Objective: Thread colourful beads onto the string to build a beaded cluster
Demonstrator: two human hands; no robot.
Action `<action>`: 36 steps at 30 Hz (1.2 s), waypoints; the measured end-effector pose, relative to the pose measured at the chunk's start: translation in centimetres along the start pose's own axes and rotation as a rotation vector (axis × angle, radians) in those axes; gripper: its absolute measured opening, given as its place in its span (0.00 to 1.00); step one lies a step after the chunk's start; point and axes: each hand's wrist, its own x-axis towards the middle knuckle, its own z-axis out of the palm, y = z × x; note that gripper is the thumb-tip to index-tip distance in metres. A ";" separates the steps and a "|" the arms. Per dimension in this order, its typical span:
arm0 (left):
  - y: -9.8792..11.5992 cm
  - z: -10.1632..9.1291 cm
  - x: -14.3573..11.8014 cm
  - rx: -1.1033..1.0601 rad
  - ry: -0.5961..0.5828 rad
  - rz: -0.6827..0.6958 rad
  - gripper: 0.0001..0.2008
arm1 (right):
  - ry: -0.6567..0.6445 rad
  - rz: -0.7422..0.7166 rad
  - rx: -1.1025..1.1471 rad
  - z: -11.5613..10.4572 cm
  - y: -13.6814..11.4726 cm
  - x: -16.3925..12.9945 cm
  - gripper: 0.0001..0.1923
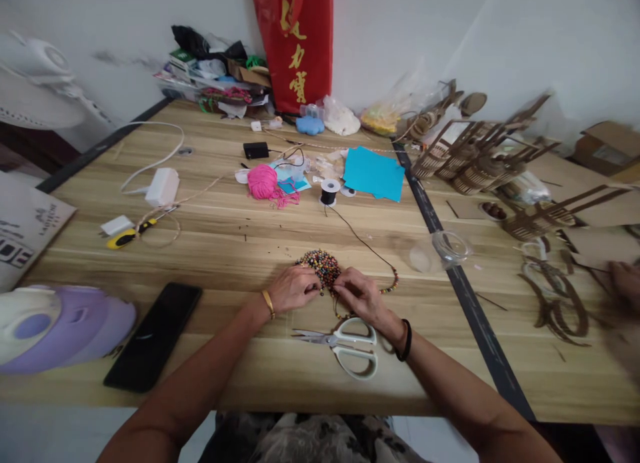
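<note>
A heap of small multicoloured beads [323,263] lies on the table between my hands. My left hand [294,288] rests at the heap's near left side, fingers curled and pressed together; what they hold, if anything, is too small to make out. At the right side, my right hand [361,293] pinches a thin dark cord, part of which hangs below the fingertips with a few beads on it. The black cord [361,241] runs from a spool [329,193] to a threaded row of beads [395,281] beyond my right hand. White-handled scissors [345,343] lie just below.
A phone [154,336] and a purple-white device [70,326] sit at left, near a yellow-black screwdriver [131,234]. Pink yarn [263,182] and blue sheets [374,174] lie farther back. Brown woven baskets [475,159] stand right, where another person's hand [625,279] shows.
</note>
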 end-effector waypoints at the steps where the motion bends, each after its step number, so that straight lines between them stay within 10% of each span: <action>1: 0.0 0.0 0.0 -0.016 0.016 -0.003 0.03 | -0.003 0.003 -0.001 0.0 0.1 0.0 0.05; 17: -0.1 1.8 0.4 -0.960 0.248 -0.345 0.06 | -0.001 -0.025 0.002 0.0 -0.2 0.2 0.05; 36: 0.7 1.6 0.5 -1.045 0.194 -0.371 0.09 | -0.004 -0.003 -0.005 0.1 -0.5 0.2 0.07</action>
